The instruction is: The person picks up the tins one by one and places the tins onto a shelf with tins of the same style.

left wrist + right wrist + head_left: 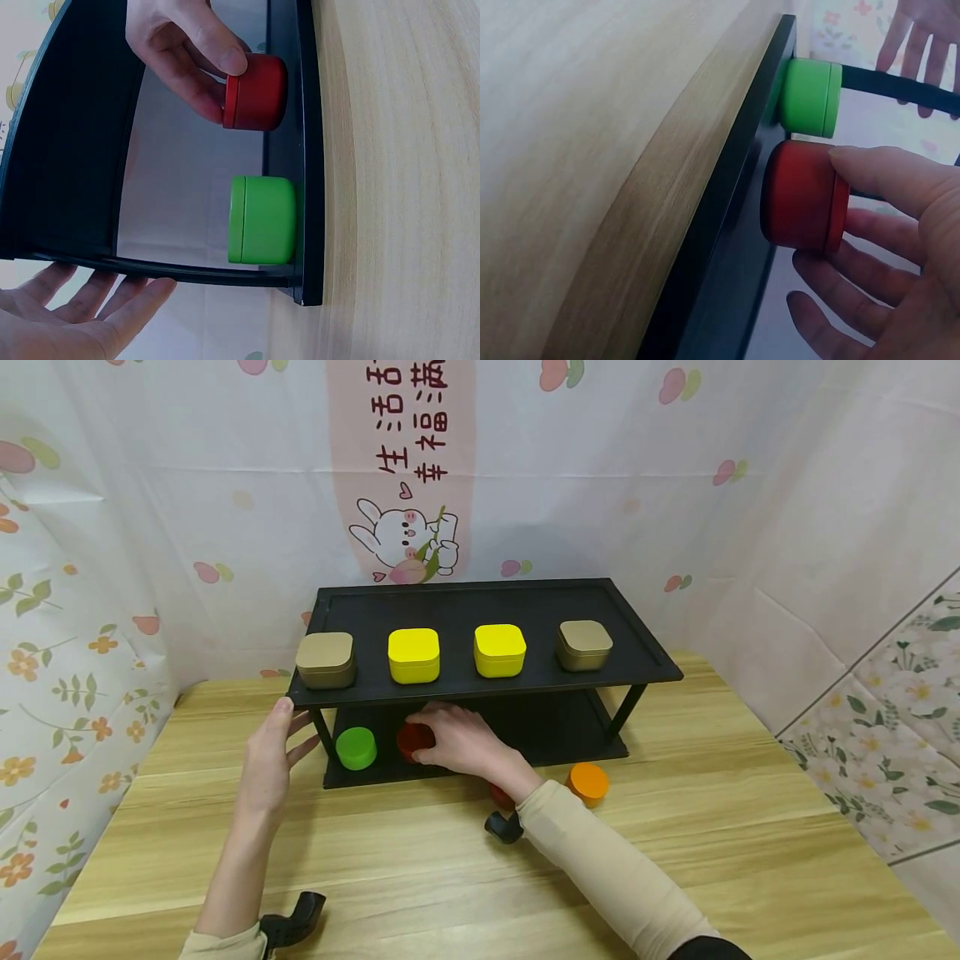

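My right hand (pixel 463 740) pinches a red round lidded tin (pixel 415 743) between thumb and fingers, at the lower level of a black two-tier rack (pixel 465 608). In the right wrist view, thumb and fingers sit at the lid end of the red tin (pixel 799 196). A green round tin (pixel 356 749) stands on the lower tier, left of the red one. My left hand (pixel 268 764) is at the rack's left end, its extended fingers against the edge of the rack; the left wrist view shows this hand (pixel 90 319) holding nothing.
On the top tier stand two yellow square tins (pixel 414 656) between two khaki ones (pixel 327 660). An orange round tin (pixel 588 784) sits on the wooden table (pixel 405 877) in front of the rack. Another red item (pixel 501 797) is mostly hidden by my right wrist. A patterned curtain (pixel 247 527) hangs behind.
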`<state>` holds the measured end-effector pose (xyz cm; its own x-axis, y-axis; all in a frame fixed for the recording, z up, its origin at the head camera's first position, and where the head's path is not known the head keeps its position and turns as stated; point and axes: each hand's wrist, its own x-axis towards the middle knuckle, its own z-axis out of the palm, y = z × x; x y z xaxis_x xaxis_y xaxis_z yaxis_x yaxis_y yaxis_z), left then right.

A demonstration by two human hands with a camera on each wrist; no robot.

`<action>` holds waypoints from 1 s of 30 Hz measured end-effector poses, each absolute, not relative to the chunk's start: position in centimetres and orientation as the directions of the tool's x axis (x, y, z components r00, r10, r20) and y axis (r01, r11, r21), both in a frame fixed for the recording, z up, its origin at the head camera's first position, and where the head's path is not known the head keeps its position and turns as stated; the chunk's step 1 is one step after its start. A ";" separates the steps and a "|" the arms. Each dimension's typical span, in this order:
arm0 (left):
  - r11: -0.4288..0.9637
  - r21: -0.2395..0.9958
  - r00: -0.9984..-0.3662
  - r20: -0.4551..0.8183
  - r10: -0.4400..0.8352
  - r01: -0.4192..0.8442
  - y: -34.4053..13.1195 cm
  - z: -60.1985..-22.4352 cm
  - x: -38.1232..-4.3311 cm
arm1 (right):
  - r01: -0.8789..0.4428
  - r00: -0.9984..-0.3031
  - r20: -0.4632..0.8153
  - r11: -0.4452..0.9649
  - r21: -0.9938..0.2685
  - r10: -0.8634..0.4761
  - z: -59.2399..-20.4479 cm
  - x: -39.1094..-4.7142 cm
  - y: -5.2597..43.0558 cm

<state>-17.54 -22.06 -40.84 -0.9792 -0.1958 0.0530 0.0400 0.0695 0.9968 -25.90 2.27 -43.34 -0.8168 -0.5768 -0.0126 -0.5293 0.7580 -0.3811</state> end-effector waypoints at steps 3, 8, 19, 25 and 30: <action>0.069 0.997 -0.978 0.051 -0.201 0.038 -22.0 -40.8 -17.5 | -0.520 -0.821 -0.023 0.762 -0.385 -0.571 -43.3 -26.0 2.2; 0.067 0.997 -0.977 0.048 -0.208 0.035 -21.8 -40.7 -17.3 | -0.509 -0.824 -0.037 0.769 -0.386 -0.565 -43.3 -26.1 2.1; 0.052 0.998 -0.978 0.046 -0.205 0.036 -21.8 -40.8 -17.4 | -0.494 -0.826 -0.057 0.768 -0.407 -0.561 -43.7 -26.2 2.2; 0.045 0.998 -0.975 0.055 -0.214 0.046 -21.8 -40.8 -17.5 | -0.486 -0.828 -0.068 0.773 -0.409 -0.556 -43.6 -26.1 2.2; 0.023 0.998 -0.974 0.061 -0.220 0.057 -21.7 -40.8 -17.4 | -0.480 -0.829 -0.076 0.775 -0.411 -0.554 -43.5 -26.0 2.1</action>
